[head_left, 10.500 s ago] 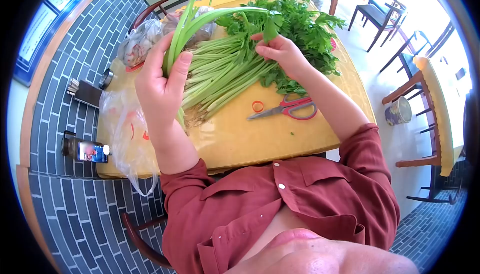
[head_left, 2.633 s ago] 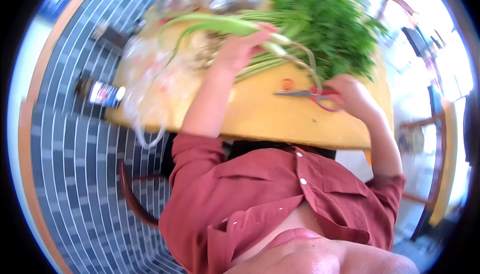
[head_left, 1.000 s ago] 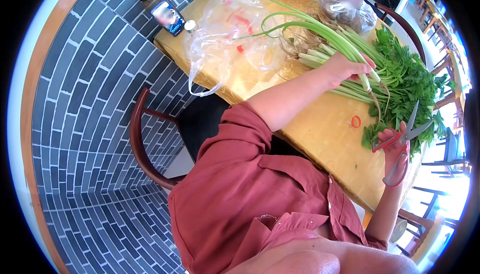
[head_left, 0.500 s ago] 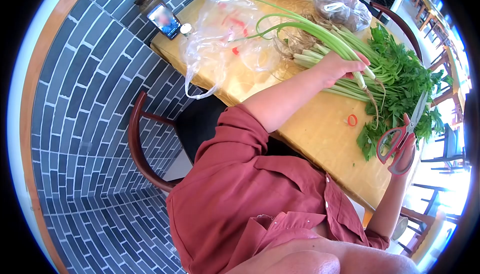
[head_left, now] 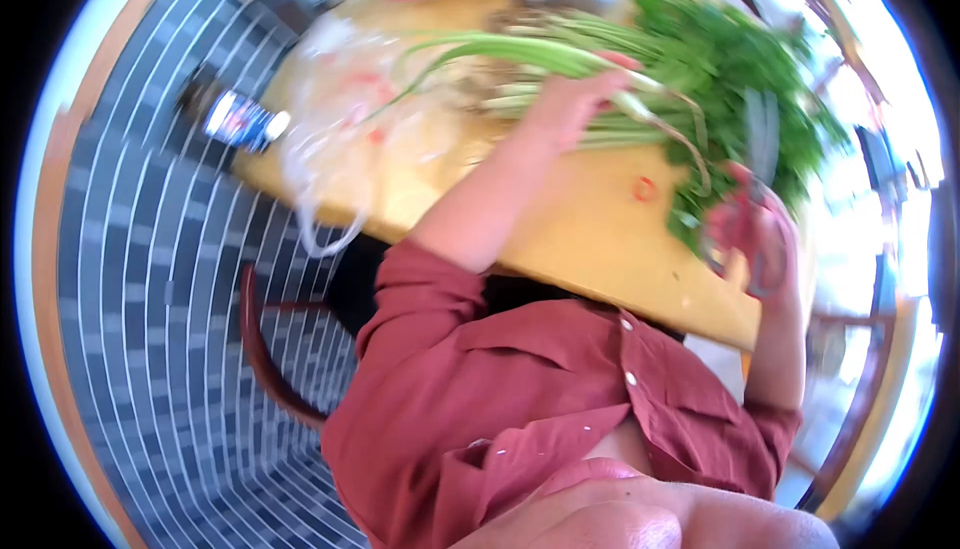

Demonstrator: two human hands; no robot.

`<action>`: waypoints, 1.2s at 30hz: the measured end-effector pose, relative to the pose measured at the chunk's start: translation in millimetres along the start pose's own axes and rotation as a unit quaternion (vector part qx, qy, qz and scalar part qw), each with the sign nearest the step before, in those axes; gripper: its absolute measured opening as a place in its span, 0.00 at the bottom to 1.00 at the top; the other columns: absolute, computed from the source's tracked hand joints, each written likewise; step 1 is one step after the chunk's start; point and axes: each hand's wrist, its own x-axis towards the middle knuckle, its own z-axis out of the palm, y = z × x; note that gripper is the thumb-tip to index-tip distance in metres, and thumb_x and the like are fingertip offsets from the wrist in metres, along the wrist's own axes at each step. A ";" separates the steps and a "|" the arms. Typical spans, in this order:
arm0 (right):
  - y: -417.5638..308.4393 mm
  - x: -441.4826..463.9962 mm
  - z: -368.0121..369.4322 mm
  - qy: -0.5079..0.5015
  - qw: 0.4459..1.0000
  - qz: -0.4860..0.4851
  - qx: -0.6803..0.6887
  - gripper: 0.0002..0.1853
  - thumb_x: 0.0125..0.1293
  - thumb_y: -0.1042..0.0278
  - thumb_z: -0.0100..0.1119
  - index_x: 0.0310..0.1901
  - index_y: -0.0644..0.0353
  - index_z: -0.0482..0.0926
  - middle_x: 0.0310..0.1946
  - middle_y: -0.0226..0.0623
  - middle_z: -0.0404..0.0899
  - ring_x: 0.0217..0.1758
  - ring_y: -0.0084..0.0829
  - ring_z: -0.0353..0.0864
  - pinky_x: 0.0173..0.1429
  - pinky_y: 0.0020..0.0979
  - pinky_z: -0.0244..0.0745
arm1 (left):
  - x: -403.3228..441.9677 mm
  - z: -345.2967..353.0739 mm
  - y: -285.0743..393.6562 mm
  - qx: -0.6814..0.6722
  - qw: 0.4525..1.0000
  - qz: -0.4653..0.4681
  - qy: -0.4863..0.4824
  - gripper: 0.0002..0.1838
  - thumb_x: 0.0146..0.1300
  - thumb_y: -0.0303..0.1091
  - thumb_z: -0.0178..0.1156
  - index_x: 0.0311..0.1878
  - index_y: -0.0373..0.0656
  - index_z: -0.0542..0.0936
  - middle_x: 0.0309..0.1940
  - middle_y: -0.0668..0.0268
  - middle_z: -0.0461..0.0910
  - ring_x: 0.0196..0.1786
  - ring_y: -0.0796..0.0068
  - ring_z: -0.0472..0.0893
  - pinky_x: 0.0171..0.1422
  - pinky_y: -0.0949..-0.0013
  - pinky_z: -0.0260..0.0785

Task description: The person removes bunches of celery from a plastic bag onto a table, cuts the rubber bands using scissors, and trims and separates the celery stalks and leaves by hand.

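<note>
While a clear plastic bag [head_left: 325,134] lies left of the celery [head_left: 715,59], the left hand [head_left: 580,104] clasps long green stalks [head_left: 530,50] above the celery's stems; the right hand [head_left: 780,226] grips blurred scissors [head_left: 763,139] by the celery's leaves.

a wall of grey bricks [head_left: 170,249] with pale joints fills the left side, edged by an orange-brown wooden strip [head_left: 45,249], and a reddish-brown curved chair back [head_left: 262,359] stands before it. the table [head_left: 620,249] has a glossy yellow top. on the right, strong white light washes out blurred furniture [head_left: 880,379].
</note>
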 end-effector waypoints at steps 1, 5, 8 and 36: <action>1.5 -7.6 11.8 0.007 1.000 -0.003 0.023 0.40 0.62 0.42 0.56 0.65 0.65 0.59 0.39 0.39 0.78 0.36 0.29 0.78 0.39 0.28 0.75 | 0.5 2.2 0.6 -0.007 1.000 0.001 0.001 0.13 0.59 0.30 0.62 0.47 0.40 0.79 0.39 0.63 0.79 0.42 0.75 0.78 0.46 0.72 0.74; 19.2 -28.4 34.8 -0.027 0.989 0.072 0.125 0.23 0.72 0.51 0.43 0.57 0.62 0.63 0.33 0.33 0.69 0.32 0.25 0.71 0.32 0.26 0.71 | -10.2 21.6 0.4 -0.023 1.000 -0.012 0.012 0.11 0.59 0.29 0.61 0.46 0.41 0.79 0.38 0.65 0.80 0.37 0.79 0.79 0.39 0.78 0.71; 23.0 -31.8 48.8 -0.058 0.992 0.076 0.083 0.23 0.73 0.50 0.40 0.55 0.63 0.64 0.31 0.31 0.68 0.30 0.20 0.70 0.28 0.21 0.69 | -18.7 31.3 -2.1 -0.003 1.000 -0.008 -0.003 0.11 0.60 0.28 0.61 0.46 0.41 0.79 0.38 0.66 0.80 0.38 0.80 0.79 0.38 0.78 0.70; 36.8 -23.1 58.4 0.103 0.984 0.098 0.111 0.20 0.68 0.46 0.50 0.35 0.56 0.66 0.23 0.26 0.66 0.21 0.17 0.65 0.21 0.21 0.62 | -39.9 55.9 -37.1 0.202 0.977 0.036 -0.051 0.09 0.62 0.31 0.61 0.44 0.40 0.81 0.38 0.68 0.80 0.35 0.83 0.74 0.39 0.78 0.69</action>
